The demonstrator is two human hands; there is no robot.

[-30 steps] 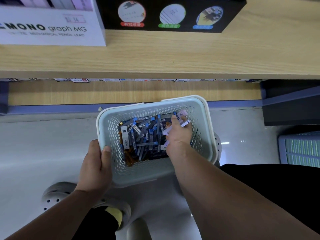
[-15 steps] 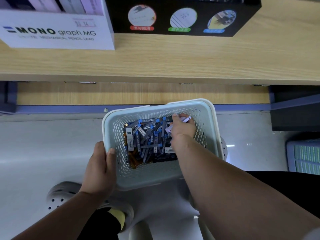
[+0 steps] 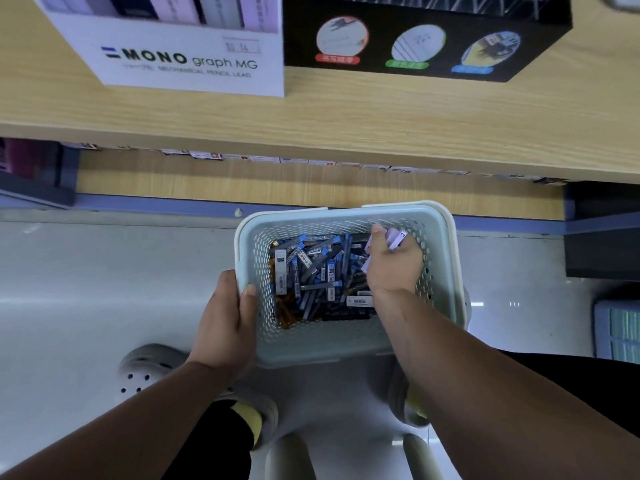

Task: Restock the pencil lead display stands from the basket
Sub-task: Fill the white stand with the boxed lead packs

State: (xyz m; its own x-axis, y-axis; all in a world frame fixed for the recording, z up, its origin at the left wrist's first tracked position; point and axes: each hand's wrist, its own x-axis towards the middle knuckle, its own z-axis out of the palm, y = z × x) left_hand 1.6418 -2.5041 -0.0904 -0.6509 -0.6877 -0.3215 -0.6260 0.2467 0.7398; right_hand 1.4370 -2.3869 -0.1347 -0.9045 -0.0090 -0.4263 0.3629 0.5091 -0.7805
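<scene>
Basket [image 3: 329,344] of pale perforated plastic sits in front of the shelving, low over the floor [image 3: 104,271] and below the shelf [image 3: 311,116] that carries the stands. The left hand [image 3: 225,320] grips its left rim, thumb hooked inside the wall and fingers outside. The right hand [image 3: 391,268] is down in the far right corner, fingers curled round a few lilac cases [image 3: 394,237] whose ends stick out past the knuckles. Blue and grey lead cases [image 3: 311,271] lie heaped across the basket bottom. On the shelf, a white stand [image 3: 187,60] marked MONO graph MG has a black stand [image 3: 415,39] just beside it on the right.
</scene>
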